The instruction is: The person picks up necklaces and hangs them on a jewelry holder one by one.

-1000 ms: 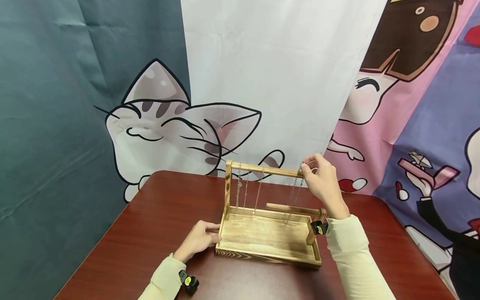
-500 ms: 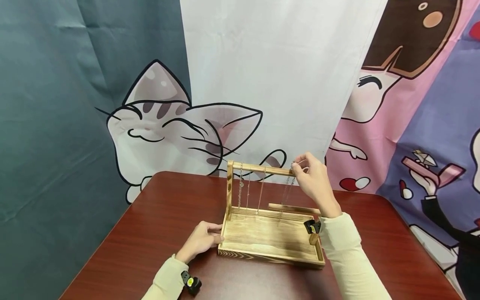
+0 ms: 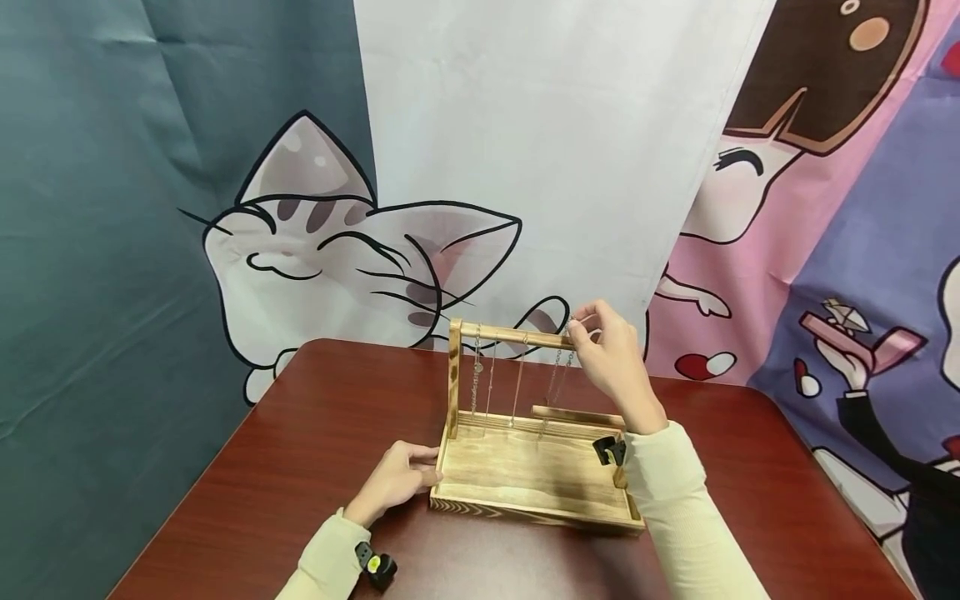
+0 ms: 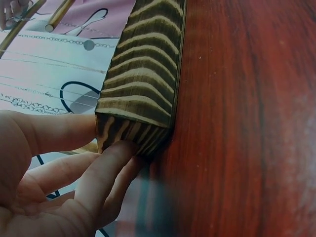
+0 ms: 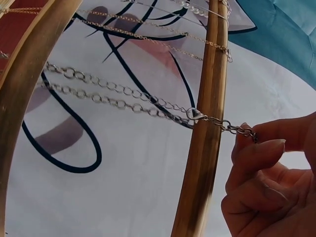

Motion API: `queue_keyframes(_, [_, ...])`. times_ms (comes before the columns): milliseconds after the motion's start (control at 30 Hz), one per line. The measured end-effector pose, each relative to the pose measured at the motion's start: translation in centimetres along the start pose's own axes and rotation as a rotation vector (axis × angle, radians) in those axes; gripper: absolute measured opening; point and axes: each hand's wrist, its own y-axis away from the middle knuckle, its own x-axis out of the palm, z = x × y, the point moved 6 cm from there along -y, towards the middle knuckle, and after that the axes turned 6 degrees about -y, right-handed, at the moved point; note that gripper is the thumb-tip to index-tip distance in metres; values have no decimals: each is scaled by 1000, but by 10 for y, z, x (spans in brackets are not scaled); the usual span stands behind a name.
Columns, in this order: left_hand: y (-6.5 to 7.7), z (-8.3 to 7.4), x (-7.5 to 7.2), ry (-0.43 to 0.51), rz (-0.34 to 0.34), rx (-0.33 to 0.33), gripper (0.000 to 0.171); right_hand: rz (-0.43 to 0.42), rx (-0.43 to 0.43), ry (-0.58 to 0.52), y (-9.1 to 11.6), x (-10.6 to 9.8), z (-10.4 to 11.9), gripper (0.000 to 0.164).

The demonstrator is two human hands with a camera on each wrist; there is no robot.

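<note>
A wooden jewelry stand (image 3: 525,515), a tray with a raised top bar (image 5: 202,163), sits on the table. My left hand (image 3: 397,477) grips the tray's left end; the left wrist view has the thumb at the upper edge and fingers against the striped end face (image 4: 131,136). My right hand (image 3: 611,354) pinches the end of a silver chain necklace (image 5: 121,104) between thumb and forefinger. This necklace passes over the top bar, its clasp (image 5: 197,115) at the bar, and both strands hang down behind. Several thinner necklaces (image 3: 518,383) hang farther left on the bar.
A shorter, lower bar (image 3: 573,416) lies behind the tray on the right, partly covered by my right forearm. The stand rests on a reddish-brown table (image 3: 315,408). Printed fabric (image 3: 540,167) with a cartoon cat hangs behind the table.
My right hand has slid left along the top bar, carrying the silver chain necklace toward the other necklaces. My left hand stays at the tray's left end.
</note>
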Motion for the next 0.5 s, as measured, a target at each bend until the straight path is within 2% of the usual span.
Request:
queue_keyframes(200, [1,2,-1,-33,-7,0,46,-6,-2,5,1,4,3,8])
queue_keyframes(500, [1,2,-4,-23,-7,-12,45,-29,-6,43,4,10,6,8])
